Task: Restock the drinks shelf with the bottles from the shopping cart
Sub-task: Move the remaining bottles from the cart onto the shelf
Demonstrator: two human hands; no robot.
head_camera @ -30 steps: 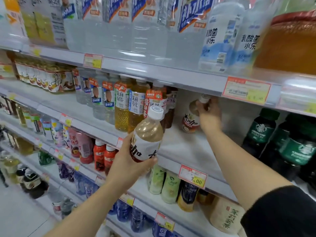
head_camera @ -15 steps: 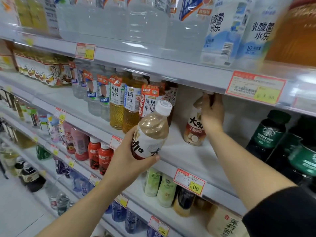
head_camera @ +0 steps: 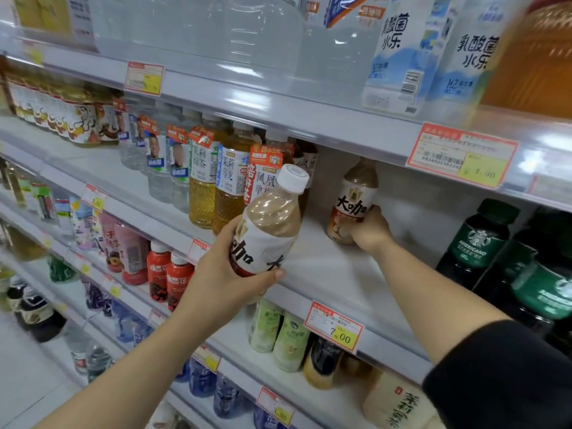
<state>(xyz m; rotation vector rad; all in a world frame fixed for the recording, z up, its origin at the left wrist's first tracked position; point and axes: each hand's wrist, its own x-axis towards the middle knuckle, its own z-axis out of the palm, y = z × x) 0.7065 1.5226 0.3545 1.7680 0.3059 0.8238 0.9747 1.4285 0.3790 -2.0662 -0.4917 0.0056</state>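
Across the middle tier, the white metal drinks shelf [head_camera: 334, 274] has a bare stretch between the yellow tea bottles [head_camera: 216, 187] on the left and the dark green-labelled Starbucks "AMERICANO" coffee bottles [head_camera: 476, 243] on the right. Its front lip carries an orange-and-yellow price tag reading "7.00" [head_camera: 334, 331]. Overhead, tall white cartons printed "乳酸菌小乐" [head_camera: 433, 54] stand on the upper tier, whose edge hangs low over the gap.

Two milk-coffee bottles show. One tan milk-coffee bottle with a white cap and white "大咖" label [head_camera: 267, 224] is tilted in front of the shelf lip, near side of the gap; the left hand [head_camera: 223, 274] is clamped round its lower half. The second tan "大咖" bottle [head_camera: 354, 199] stands upright far back on the bare stretch, close to the rear wall; the right hand [head_camera: 370, 230] is wrapped round its base, black sleeve [head_camera: 501, 376] at the forearm.
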